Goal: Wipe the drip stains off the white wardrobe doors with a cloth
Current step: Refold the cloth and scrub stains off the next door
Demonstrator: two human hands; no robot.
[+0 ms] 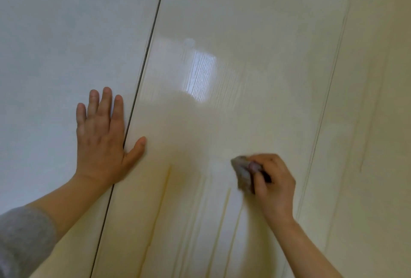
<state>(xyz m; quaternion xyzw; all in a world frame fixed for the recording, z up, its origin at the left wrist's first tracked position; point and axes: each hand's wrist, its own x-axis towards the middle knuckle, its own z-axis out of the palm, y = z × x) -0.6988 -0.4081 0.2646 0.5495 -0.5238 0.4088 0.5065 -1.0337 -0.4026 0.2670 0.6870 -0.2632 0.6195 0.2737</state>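
Two glossy white wardrobe doors fill the view, the left door [55, 44] and the right door [255, 33], split by a dark slanted gap [142, 71]. Yellowish drip stains [164, 191] run down the lower part of the right door, with fainter streaks further right [364, 144]. My left hand [102, 142] lies flat across the gap, fingers straight and spread. My right hand [273, 180] grips a small bunched grey cloth [243, 173] and presses it against the right door, just above several drip lines. The cloth looks blurred.
A bright window reflection [200, 75] shines on the right door above the cloth. A grey sleeve [24, 240] covers my left upper arm at the bottom left corner. Nothing but the door surfaces lies around the hands.
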